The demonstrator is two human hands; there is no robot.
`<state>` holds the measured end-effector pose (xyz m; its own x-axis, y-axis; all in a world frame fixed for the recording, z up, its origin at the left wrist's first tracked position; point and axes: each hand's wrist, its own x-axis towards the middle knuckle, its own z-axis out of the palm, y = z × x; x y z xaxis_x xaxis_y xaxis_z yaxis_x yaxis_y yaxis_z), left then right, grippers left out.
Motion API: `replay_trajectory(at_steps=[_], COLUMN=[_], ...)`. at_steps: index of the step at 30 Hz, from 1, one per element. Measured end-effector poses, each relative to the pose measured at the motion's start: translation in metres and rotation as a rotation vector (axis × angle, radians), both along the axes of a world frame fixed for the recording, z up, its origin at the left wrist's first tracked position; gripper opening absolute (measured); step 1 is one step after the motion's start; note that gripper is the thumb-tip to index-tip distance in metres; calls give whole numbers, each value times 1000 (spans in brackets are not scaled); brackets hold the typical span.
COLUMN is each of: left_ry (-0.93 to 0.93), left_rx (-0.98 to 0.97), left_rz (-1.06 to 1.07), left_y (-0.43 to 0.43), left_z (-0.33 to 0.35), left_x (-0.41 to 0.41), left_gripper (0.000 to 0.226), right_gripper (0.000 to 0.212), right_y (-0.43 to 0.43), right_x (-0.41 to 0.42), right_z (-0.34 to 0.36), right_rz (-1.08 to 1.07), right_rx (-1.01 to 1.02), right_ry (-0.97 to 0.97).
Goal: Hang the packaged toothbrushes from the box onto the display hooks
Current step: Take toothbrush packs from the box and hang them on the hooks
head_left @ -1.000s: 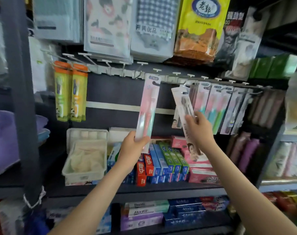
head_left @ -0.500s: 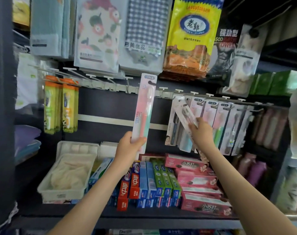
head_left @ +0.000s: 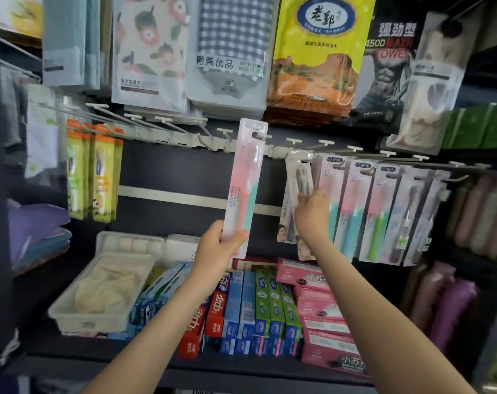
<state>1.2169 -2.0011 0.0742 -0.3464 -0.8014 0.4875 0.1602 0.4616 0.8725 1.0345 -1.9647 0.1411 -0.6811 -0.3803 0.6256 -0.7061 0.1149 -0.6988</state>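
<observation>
1. L hand (head_left: 217, 245) grips the btm end of a pink-and-teal toothbrush pack (head_left: 245, 183), thumb across the front, fingers wrapped behind. The pack stands nearly upright, top leaning a little right.
2. The pack's hang hole is up at the hook rail (head_left: 184, 137), in the open stretch of bare hooks (head_left: 167, 122). Can't tell if a hook is through the hole.
3. R hand (head_left: 312, 214), seen from the back, holds a clear toothbrush pack (head_left: 304, 177) w/ a dark brush, fingers curled on it. The pack's top is at the rail and its btm end shows below the wrist.
4. That pack sits at the left end of a row of hung toothbrush packs (head_left: 369, 209), pink w/ teal or green handles, touching one another.
5. Far left, two orange-and-yellow packs (head_left: 93, 172) hang side by side.
6. On the shelf (head_left: 241, 365) below: toothpaste boxes (head_left: 258, 305) in red, blue, green and pink, plus a white tray (head_left: 99, 319) just left of them.
7. Above the rail hang bagged towels (head_left: 230, 52) and a yellow bag (head_left: 321, 52).
</observation>
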Motion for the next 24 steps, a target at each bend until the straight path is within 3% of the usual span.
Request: replay_trajectory(at_steps=[9, 14, 20, 24], left_ry=[-19, -35, -42, -30], left_rx=[18, 27, 5, 25], left_rz=[23, -11, -75, -107], left_y=[-15, -13, -3, 2], left_z=[-10, -12, -9, -11], left_x=[12, 4, -12, -20], left_gripper=[22, 24, 18, 12], right_gripper=[33, 16, 19, 8], right_y=[-10, 16, 51, 65], right_x=[4, 3, 0, -7], right_z=[-14, -20, -24, -23], right_rz=[71, 83, 161, 147], right_rx=[-126, -173, -247, -206], right_ry=[-69, 55, 149, 140])
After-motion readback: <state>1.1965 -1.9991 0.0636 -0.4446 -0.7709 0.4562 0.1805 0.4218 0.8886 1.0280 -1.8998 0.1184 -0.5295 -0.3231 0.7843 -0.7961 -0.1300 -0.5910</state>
